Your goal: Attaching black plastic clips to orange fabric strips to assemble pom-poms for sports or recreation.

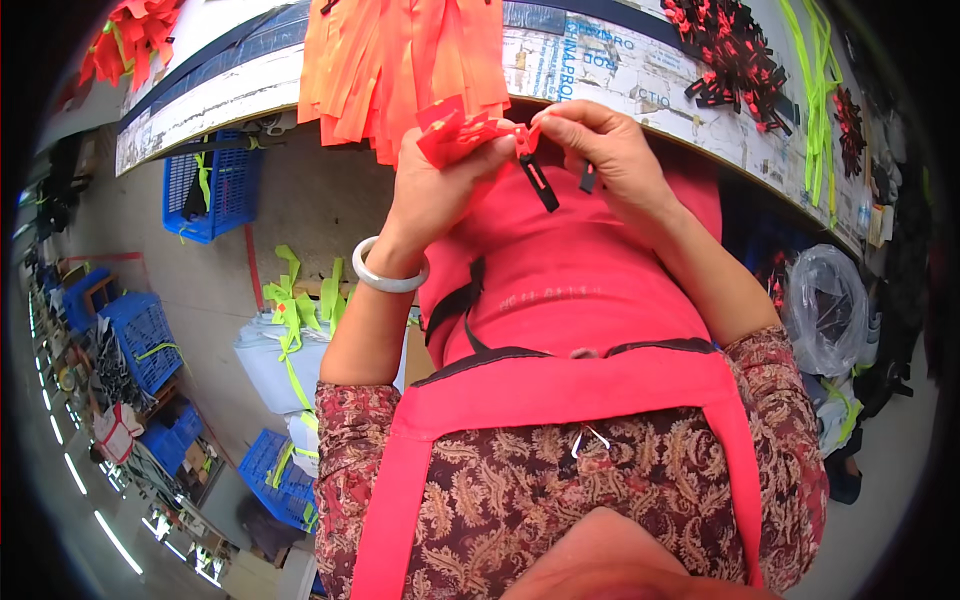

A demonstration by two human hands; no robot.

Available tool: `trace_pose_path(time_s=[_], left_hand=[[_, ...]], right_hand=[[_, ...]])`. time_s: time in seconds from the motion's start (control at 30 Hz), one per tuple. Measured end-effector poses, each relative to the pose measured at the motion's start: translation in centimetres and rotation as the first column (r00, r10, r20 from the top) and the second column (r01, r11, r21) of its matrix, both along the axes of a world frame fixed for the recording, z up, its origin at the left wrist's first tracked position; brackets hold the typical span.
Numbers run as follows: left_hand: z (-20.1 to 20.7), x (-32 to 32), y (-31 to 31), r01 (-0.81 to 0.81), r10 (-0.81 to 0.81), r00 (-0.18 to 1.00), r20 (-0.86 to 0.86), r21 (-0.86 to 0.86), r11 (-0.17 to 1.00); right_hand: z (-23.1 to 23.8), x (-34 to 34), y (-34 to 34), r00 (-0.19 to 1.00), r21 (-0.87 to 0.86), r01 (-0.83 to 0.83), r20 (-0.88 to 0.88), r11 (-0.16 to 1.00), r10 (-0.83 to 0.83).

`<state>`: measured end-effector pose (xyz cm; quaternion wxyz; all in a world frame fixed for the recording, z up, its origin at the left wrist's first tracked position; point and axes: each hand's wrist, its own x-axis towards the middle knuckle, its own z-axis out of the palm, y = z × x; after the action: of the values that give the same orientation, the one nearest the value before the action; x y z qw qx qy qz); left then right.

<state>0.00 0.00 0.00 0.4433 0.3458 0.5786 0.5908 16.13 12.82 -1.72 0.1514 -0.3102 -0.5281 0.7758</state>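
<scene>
Red strips (452, 138) sit pinched in left hand (435, 185), right hand (612, 158) pinching a red tip (537, 122), seemingly just off the table edge (740, 172).

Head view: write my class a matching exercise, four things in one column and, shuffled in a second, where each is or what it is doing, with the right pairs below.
Column one
1. Left hand
2. Pale bracelet
3. Long orange strips
4. Large red-and-black heap

Column two
A. Hanging over the near edge of the table
B. Gripping a bunch of red strips
C. Lying on the tabletop, toward the picture's right
D. Worn around a wrist

Right pairs: 1-B, 2-D, 3-A, 4-C
</scene>
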Motion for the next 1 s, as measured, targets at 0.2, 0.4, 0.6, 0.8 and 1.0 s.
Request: trace_pose_path(time_s=[0.2, 0.4, 0.6, 0.8, 1.0], left_hand=[[1.1, -0.6, -0.4, 0.000, 0.034, 0.950, 0.310, -0.109, 0.994], [0.7, -1.4, -0.8, 0.106, -0.031, 0.888, 0.459, -0.137, 0.985], [0.7, -1.7, -0.8, 0.156, -0.066, 0.892, 0.447, -0.169, 0.973], [1.0, -1.8, -1.0, 0.207, -0.122, 0.917, 0.381, -0.191, 0.960], [1.3, -2.0, -0.6, 0.211, -0.126, 0.921, 0.368, -0.199, 0.957]], right_hand=[[3.0, -0.2, -0.3, 0.981, 0.281, -0.159, -0.065, 0.946, 0.184], [3.9, -0.3, -1.1, 0.974, 0.190, -0.222, 0.012, 0.956, 0.224], [4.5, -0.2, -0.9, 0.963, 0.197, -0.260, 0.129, 0.945, 0.238], [5.4, -0.2, -0.5, 0.939, 0.152, -0.335, 0.132, 0.930, 0.317], [4.4, -0.2, -0.6, 0.957, 0.044, -0.287, 0.056, 0.957, 0.284]])
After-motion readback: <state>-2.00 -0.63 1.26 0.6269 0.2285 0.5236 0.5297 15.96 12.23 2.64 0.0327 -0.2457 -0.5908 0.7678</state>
